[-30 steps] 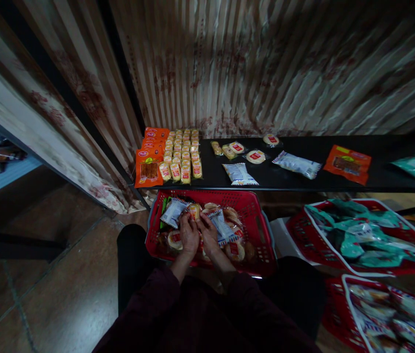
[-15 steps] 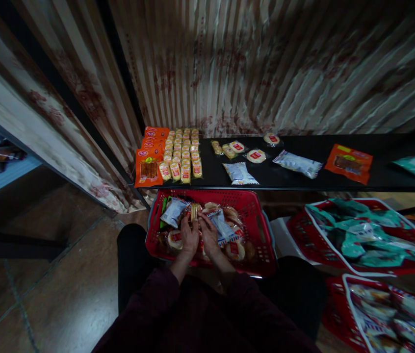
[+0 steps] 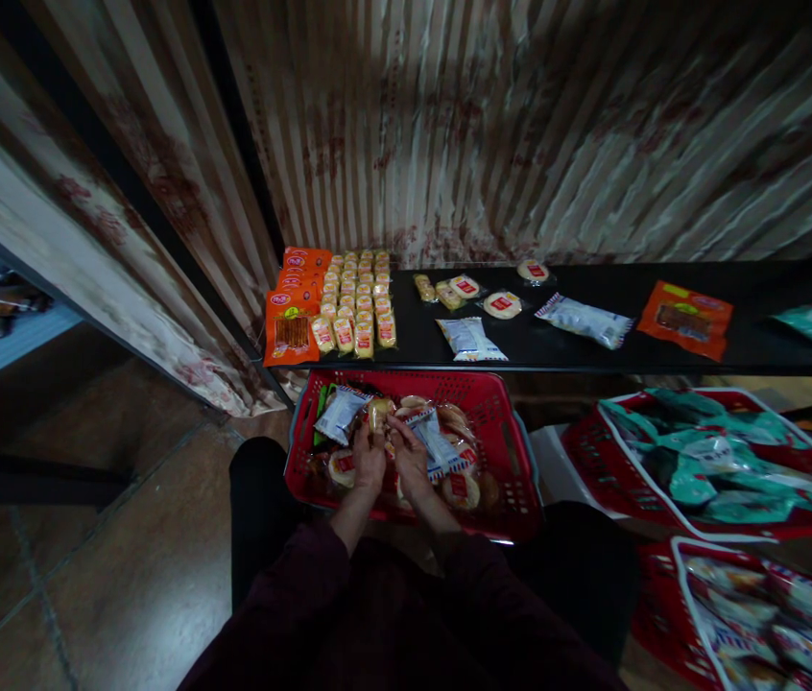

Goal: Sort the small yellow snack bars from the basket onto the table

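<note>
Over a red plastic basket [image 3: 503, 422], my left hand [image 3: 370, 463] and my right hand [image 3: 410, 456] come together on a small wrapped yellow cake [image 3: 378, 415]. Both hands have their fingers closed at its near end. Under and around them in the basket lie round wrapped pastries [image 3: 458, 490] and white-and-blue packets [image 3: 342, 415]. On the black shelf [image 3: 413, 341] just beyond stand rows of the same kind of small wrapped cakes [image 3: 364, 334], beside orange snack packs [image 3: 292, 326] at the left end.
Loose on the shelf lie round pastries [image 3: 502, 305], a white packet [image 3: 470, 339], another packet [image 3: 585, 320] and an orange pack [image 3: 685, 319]. At right, red baskets hold green packages [image 3: 715, 456] and white-blue packages [image 3: 809, 614]. A striped curtain [image 3: 449, 144] hangs behind.
The wrapped cake has turned in my fingers, from showing a narrow side to showing a broader face. My hands stay over the basket in nearly the same place.
</note>
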`<state>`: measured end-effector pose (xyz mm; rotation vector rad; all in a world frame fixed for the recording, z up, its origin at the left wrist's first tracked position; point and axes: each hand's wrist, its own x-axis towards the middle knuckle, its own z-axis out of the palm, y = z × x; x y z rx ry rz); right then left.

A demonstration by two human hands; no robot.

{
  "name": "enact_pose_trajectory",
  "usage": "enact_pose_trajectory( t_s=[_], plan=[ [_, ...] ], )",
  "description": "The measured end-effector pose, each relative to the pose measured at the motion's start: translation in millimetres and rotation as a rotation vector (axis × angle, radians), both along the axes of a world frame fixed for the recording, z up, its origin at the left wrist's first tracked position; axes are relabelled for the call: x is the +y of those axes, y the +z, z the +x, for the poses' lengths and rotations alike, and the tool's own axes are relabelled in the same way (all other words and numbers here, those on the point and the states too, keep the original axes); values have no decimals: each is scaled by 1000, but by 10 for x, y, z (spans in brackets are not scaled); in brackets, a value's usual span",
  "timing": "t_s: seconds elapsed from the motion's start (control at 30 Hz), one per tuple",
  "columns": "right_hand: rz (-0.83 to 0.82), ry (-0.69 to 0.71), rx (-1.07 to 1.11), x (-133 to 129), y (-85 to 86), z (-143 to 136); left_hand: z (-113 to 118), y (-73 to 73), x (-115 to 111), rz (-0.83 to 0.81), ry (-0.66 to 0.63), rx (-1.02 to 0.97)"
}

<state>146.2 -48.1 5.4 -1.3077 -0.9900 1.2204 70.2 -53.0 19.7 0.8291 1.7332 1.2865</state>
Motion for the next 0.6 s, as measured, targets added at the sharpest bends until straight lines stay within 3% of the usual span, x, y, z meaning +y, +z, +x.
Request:
enact_pose_trajectory(
  t_s=[0.37,0.6],
  plan=[
    [14,14,-102,-18,39,24,-2,-98,6,9,95,-347],
    [47,24,-129,-14,17,28,-44,-246,52,-124,194,-462]
  ],
)
